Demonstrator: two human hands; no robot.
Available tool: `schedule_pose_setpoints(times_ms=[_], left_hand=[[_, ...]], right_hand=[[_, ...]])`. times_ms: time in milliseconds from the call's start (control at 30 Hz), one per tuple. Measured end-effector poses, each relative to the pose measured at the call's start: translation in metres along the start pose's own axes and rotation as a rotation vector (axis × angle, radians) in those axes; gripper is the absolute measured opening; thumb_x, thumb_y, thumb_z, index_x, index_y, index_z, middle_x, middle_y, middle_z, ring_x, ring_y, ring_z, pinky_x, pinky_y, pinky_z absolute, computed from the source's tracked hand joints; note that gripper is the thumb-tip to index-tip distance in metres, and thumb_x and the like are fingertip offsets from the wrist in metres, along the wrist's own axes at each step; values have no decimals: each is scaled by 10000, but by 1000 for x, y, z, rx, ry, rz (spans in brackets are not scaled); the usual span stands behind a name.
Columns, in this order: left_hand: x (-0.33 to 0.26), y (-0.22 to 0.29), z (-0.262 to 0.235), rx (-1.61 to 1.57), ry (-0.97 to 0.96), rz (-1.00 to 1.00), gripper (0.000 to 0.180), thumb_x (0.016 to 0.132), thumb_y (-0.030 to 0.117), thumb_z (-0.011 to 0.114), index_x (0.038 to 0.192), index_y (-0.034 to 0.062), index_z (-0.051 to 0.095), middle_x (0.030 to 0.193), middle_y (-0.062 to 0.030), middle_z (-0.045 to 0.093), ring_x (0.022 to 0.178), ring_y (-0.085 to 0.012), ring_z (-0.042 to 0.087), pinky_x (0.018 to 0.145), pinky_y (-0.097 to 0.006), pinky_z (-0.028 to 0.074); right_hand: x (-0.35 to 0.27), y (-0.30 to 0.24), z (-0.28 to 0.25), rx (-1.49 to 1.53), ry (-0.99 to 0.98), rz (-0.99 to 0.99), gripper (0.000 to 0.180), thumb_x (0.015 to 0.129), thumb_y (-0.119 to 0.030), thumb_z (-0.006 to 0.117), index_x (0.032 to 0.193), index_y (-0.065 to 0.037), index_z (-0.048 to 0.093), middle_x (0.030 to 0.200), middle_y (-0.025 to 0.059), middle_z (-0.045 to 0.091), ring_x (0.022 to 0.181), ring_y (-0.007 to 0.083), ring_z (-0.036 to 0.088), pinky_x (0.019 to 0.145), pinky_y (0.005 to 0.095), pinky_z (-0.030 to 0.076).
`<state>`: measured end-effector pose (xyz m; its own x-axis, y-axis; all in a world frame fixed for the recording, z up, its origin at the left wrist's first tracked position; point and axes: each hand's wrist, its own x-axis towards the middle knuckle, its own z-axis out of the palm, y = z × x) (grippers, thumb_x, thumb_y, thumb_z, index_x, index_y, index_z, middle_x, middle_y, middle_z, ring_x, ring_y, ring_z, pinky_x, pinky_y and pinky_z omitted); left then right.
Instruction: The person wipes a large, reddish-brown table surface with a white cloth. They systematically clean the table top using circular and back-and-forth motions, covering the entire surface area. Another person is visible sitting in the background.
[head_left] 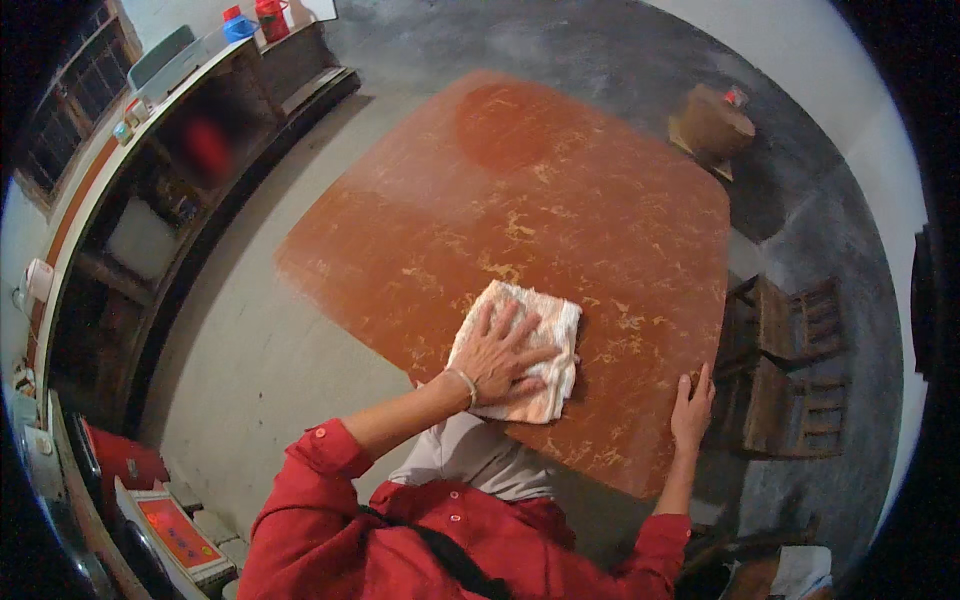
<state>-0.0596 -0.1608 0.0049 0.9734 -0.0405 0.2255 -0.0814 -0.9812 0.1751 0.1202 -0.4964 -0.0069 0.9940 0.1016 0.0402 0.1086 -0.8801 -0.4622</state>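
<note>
Cloth (560,325): I noted it pale, folded, lying flat on the table near the edge closest to the wearer. The left hand (497,352) was pressed flat over it, fingers spread, with a light bracelet (463,384) at the wrist. The right hand (692,412) was well apart from the left, at the table's right edge, thumb over the top; I could not tell whether its fingers were clamped beneath. Table (620,220): reddish brown, yellowish mottling, darker patch toward the far end. I logged a red shirt (320,510) and pale trousers (470,455) at the near side. To the right stood wooden chairs (775,320); farther off, a brown block (715,125). Along the left I recorded a shelf unit (262,88) bearing a red jug (271,20), beyond a strip of grey floor (250,310).
</note>
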Motion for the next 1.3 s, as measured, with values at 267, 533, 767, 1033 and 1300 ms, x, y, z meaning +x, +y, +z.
schedule_pose_setpoints(times_ms=[267,533,767,1033,1300], left_hand=[[-88,-92,-33,121,95,-241,514,888,547,538,1362,350,533,1486,-95,405,1397,-413,279,1137,-621,92],[-55,-175,-48,300,-37,-770,572,930,593,420,1453,360,412,1552,-143,306,1437,-421,200,1138,-609,40],[20,-43,-12,180,-31,-308,572,903,594,458,1429,369,444,1532,-155,321,1418,-445,223,1108,-666,68],[-43,22,-15,7,-71,10,572,861,648,494,1388,426,472,1525,-96,348,1416,-432,240,1097,-693,100],[-114,-134,-44,226,60,-339,546,862,541,581,1371,350,534,1487,-97,410,1413,-393,268,1148,-610,66]], right_hand=[[1,10,1,-69,18,-22,633,1002,-474,397,1511,-117,275,1493,247,333,1326,428,399,1038,478,391],[-2,-7,-3,-72,5,22,621,999,-475,406,1505,-134,289,1484,258,341,1313,434,410,1022,499,397],[1,7,0,-88,38,-11,623,996,-464,423,1497,-115,301,1467,263,358,1251,437,472,994,491,424],[3,4,-1,-7,-3,-3,634,995,-482,421,1513,-142,283,1485,249,344,1300,421,437,1019,481,409],[2,12,1,-54,15,-6,617,1001,-479,408,1510,-151,293,1497,248,330,1351,425,367,1048,499,377]])
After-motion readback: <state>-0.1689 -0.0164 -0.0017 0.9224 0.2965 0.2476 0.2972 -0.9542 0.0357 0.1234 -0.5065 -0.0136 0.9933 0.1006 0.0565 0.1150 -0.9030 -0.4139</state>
